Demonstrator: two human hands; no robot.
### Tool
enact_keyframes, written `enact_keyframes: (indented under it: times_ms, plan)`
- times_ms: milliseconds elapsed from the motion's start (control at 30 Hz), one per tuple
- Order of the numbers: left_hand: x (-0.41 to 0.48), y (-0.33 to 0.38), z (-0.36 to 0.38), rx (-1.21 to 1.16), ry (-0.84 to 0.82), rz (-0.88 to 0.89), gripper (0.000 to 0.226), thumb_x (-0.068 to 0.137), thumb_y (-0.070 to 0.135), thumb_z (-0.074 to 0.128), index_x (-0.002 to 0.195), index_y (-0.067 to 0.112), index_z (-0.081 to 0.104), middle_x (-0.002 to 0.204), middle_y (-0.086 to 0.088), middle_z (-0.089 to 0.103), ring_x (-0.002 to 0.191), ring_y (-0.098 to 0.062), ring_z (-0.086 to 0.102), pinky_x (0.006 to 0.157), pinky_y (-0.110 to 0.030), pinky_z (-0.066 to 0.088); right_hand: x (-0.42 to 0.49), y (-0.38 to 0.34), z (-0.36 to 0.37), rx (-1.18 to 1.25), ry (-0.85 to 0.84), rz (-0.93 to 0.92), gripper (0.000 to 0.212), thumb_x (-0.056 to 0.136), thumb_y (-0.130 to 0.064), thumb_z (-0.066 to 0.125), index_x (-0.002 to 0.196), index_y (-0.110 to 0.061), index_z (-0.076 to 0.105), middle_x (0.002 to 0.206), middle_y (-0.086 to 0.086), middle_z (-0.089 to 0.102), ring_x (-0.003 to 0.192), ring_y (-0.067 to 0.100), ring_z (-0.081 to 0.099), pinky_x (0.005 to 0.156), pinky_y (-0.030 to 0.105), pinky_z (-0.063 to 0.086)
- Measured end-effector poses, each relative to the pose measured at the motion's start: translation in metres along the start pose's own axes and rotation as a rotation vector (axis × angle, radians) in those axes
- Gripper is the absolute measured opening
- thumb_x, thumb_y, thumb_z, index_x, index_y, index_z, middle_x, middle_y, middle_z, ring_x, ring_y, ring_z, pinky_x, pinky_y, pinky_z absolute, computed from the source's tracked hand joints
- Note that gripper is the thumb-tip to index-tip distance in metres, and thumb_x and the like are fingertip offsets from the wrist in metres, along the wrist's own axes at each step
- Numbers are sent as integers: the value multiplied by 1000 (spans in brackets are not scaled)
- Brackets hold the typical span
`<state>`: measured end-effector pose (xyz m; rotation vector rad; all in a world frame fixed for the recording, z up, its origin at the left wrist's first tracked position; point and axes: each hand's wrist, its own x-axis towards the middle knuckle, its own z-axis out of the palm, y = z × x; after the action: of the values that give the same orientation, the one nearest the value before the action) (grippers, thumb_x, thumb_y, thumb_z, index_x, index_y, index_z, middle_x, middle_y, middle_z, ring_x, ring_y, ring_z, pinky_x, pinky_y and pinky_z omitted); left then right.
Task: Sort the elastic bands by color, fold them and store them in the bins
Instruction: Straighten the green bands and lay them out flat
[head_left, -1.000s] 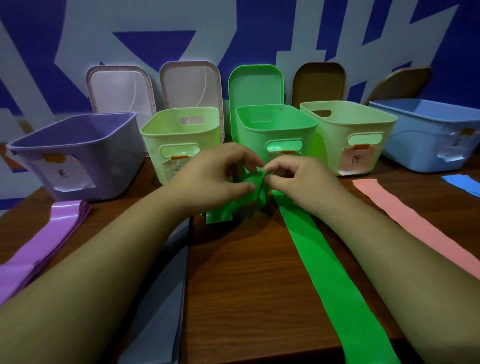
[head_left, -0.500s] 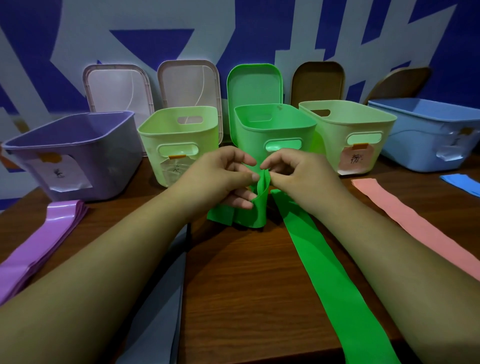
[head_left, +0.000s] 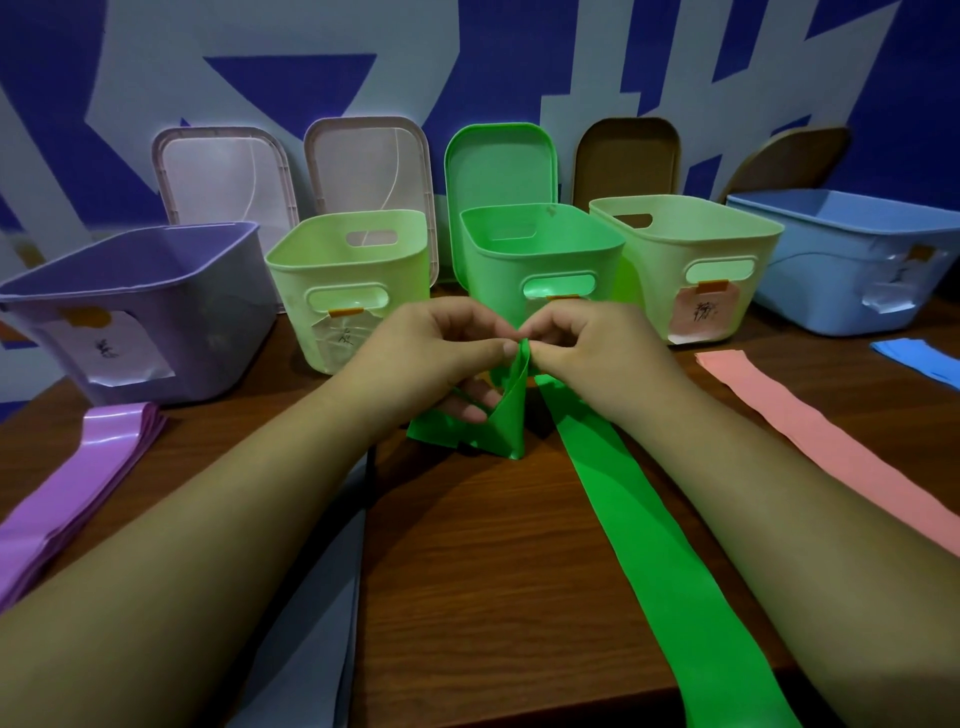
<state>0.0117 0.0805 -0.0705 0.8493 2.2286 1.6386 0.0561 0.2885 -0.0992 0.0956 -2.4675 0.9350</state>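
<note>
A long green elastic band (head_left: 628, 525) runs across the wooden table from its near edge to my hands. Its far end is doubled into a raised fold (head_left: 511, 410) just in front of the green bin (head_left: 540, 254). My left hand (head_left: 431, 358) pinches the top of that fold between thumb and fingers. My right hand (head_left: 587, 353) pinches the same top edge from the right. Both sets of fingertips meet at the fold's peak. Purple bands (head_left: 67, 488), a grey band (head_left: 306, 639), a pink band (head_left: 831, 447) and a blue band (head_left: 919, 358) lie flat on the table.
Five open bins stand in a row at the back: purple (head_left: 130, 291), pale green (head_left: 343, 275), green, pale green (head_left: 691, 249) and blue (head_left: 852, 249). Their lids (head_left: 498, 161) lean against the wall behind. The table's front edge is near my elbows.
The folded end of the green band has been lifted from a flat bundle into an upright fold. Both hands have risen slightly and pinch its top edge.
</note>
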Motion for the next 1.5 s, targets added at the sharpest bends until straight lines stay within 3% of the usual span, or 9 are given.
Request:
enact_keyframes:
  times_ms: [133, 333, 467, 600, 833, 1000, 1200, 1400, 1500]
  plan:
    - [-1, 1, 2, 44, 12, -3, 17, 92, 14, 79, 109, 11, 75, 90, -5, 77, 69, -23, 74, 56, -33, 64, 0, -1, -1, -18, -5, -3, 12, 95, -28, 78, 104, -34, 81, 87, -15, 74, 83, 0, 68, 73, 27, 57]
    - [4, -3, 1, 171, 133, -4, 10, 96, 8, 74, 105, 13, 74, 103, -12, 73, 63, -16, 72, 50, -31, 61, -2, -2, -1, -3, -28, 10, 13, 96, -27, 78, 104, -35, 84, 88, -18, 77, 84, -3, 70, 80, 29, 60]
    - [7, -10, 1, 413, 254, 94, 14, 96, 8, 70, 100, 21, 74, 91, 4, 72, 56, -14, 72, 47, -30, 60, -3, -5, -2, -26, -44, 9, 18, 97, -27, 77, 111, -36, 84, 100, -17, 80, 93, -4, 69, 90, 27, 59]
    - [9, -13, -8, 691, 306, 251, 18, 93, 12, 70, 101, 27, 74, 95, 11, 71, 77, -8, 68, 61, -18, 54, -5, -6, -3, -32, -40, -26, 22, 98, -25, 75, 114, -37, 83, 107, -15, 80, 97, -3, 69, 90, 24, 57]
    - [12, -9, -37, 882, 550, 409, 21, 98, 14, 62, 118, 14, 68, 116, -6, 63, 99, -25, 60, 84, -44, 54, -5, 3, -4, -264, -202, -21, 13, 96, -37, 73, 107, -37, 79, 92, -16, 72, 85, 4, 65, 72, 30, 52]
    - [7, -2, -41, 870, 681, 527, 21, 101, 16, 61, 121, 11, 63, 119, -8, 59, 97, -25, 61, 79, -49, 58, -5, 0, -8, -273, -152, 42, 34, 102, -32, 65, 135, -40, 69, 93, -15, 69, 81, 5, 64, 72, 34, 57]
    - [5, 2, -35, 809, 595, 623, 17, 100, 18, 62, 115, 14, 64, 109, -2, 60, 90, -16, 60, 78, -42, 58, -3, 1, -7, -143, -86, 90, 63, 106, -39, 62, 164, -33, 38, 110, -18, 64, 79, 3, 59, 65, 29, 45]
    - [3, -1, -25, 953, 10, 602, 22, 97, 32, 63, 116, 24, 70, 100, 7, 68, 88, -11, 65, 77, -39, 57, -5, -2, -8, -118, -89, 105, 65, 106, -34, 61, 165, -33, 34, 92, -6, 67, 78, 6, 62, 66, 27, 46]
    - [5, -7, -24, 971, -18, 562, 22, 100, 34, 64, 119, 26, 72, 100, 9, 71, 88, -9, 67, 77, -37, 58, -7, -4, -8, -94, -92, 85, 66, 106, -40, 61, 165, -41, 31, 87, -7, 71, 78, 1, 64, 70, 23, 47]
